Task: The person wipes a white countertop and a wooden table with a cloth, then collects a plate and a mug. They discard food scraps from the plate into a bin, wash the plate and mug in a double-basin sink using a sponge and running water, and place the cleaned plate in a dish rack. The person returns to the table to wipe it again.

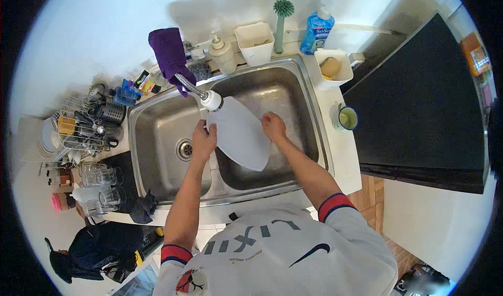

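A white oval board or platter (241,137) is held tilted over the divider of a double-bowl stainless steel sink (165,127), partly below the faucet head (212,100). My left hand (204,140) grips its left edge, thumb towards the near face. At its right edge is my right hand (274,127), fingers curled against the rim; whether they grip it is hard to see. A purple cloth (168,54) hangs over the faucet's upper part. No running water can be made out.
Behind the sink stand a soap dispenser (222,56), a white container (255,44), a green brush (279,29) and a blue bottle (314,32). A container with a sponge (332,70) and a mug (347,118) are right. Left are a dish rack (78,127) and glass mugs (104,186).
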Tool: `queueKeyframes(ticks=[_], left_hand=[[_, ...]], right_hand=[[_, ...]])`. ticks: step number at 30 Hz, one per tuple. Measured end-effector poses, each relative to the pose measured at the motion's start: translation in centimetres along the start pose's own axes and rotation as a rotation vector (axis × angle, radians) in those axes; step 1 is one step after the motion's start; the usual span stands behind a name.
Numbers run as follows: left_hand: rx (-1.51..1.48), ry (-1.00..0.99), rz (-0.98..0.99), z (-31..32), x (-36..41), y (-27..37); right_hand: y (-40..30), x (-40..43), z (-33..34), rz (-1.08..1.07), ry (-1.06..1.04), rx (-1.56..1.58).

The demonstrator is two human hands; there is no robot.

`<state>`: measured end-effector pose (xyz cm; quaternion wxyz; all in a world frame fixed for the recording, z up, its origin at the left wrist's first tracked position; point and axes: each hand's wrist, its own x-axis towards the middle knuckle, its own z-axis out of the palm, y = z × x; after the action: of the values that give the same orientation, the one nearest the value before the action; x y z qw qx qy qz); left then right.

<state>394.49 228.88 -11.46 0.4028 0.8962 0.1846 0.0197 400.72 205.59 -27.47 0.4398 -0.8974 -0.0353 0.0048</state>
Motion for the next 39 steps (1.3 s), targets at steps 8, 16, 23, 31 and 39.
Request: queueKeyframes(ticks=[8, 16, 23, 31, 39], left_hand=[[0.076, 0.100, 0.148, -1.9, -5.6, 2.7], [0.045, 0.128, 0.074, -3.0, -9.4, 4.8], [0.048, 0.134, 0.063, -3.6, -10.0, 6.5], [0.048, 0.165, 0.025, -4.5, -9.6, 5.8], [0.010, 0.194, 0.051, -5.2, -10.0, 5.4]], right_hand=[[-7.6, 4.5, 3.0, -0.137, -0.330, 0.205], [-11.6, 5.7, 0.5, -0.372, -0.419, -0.255], [-16.2, 10.3, -4.3, -0.632, -0.219, -0.468], [-26.6, 17.1, -2.5, -0.736, -0.107, -0.424], [-28.9, 21.7, -1.3, -0.733, 0.065, -0.450]])
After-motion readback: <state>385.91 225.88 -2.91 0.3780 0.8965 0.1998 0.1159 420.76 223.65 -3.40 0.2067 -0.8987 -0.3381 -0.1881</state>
